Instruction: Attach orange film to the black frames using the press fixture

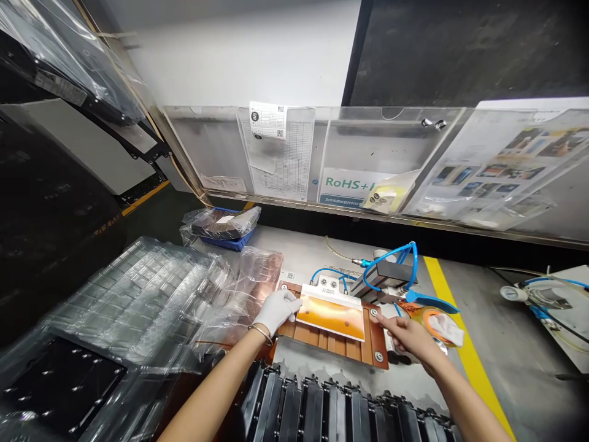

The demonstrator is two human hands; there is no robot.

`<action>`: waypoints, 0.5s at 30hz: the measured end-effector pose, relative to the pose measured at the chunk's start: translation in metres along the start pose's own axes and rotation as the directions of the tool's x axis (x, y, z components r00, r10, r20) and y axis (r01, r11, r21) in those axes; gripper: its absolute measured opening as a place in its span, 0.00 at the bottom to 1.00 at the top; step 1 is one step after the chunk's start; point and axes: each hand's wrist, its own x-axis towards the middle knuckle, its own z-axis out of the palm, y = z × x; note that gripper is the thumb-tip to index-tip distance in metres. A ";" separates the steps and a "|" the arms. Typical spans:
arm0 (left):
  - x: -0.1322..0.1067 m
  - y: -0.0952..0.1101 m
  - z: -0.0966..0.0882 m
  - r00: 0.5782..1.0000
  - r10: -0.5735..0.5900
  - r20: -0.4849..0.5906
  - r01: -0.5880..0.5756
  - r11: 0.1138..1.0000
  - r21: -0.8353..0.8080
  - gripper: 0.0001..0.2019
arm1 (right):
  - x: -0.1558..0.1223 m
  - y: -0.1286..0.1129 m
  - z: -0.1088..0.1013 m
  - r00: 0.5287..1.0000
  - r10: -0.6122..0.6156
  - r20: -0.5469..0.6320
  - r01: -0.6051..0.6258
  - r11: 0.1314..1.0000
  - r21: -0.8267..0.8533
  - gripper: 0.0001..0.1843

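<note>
Over the brown grooved block (322, 342): glossy orange rectangular sheet (330, 317), likely being aligned.
White-gloved left hand (275, 312) pinches its edge; bare right hand (407, 335), hold unclear; squareness likely matters next.

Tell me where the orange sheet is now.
In the head view, the orange sheet is low, slightly right of centre, over the brown fixture, between the left hand and the right hand.

Dark corners, bright glare on orange sheet (329, 316)
</note>
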 end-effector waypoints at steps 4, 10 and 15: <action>0.002 -0.002 0.002 1.000 0.007 0.002 -0.007 1.000 -0.028 0.08 | -0.022 0.029 -0.015 0.989 -0.147 -0.036 0.139 0.975 -0.174 0.18; -0.001 0.000 0.003 1.000 0.025 -0.009 -0.025 1.000 0.005 0.09 | -0.033 0.056 -0.014 0.975 -0.211 -0.076 0.182 0.942 -0.281 0.16; -0.011 0.012 -0.004 0.998 0.021 -0.052 -0.016 0.994 0.105 0.12 | -0.040 0.047 -0.006 0.952 -0.243 -0.188 0.178 0.936 -0.305 0.26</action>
